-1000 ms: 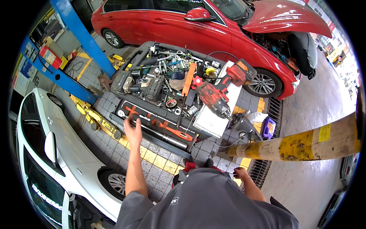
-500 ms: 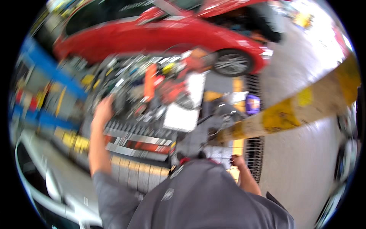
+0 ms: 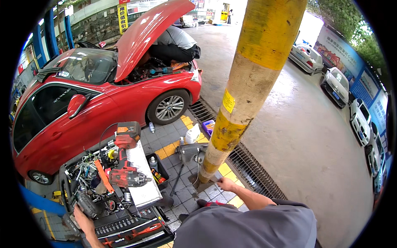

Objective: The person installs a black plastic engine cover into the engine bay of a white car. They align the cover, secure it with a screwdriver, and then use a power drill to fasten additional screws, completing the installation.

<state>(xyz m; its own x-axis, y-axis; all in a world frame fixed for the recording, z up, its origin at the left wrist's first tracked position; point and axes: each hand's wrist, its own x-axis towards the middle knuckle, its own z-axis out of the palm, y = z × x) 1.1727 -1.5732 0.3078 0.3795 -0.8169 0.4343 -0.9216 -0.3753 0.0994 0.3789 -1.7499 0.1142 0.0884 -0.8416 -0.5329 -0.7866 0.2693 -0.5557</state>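
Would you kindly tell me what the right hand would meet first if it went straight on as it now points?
The right hand would probably meet the striped pole first, though depth is unclear.

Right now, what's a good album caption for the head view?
Left hand at the crowded tool cart, beside a red car with its hood up.

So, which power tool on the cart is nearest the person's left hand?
The dark grey power tool, right at the left hand; the red power tool lies farther right, partly over the white board.
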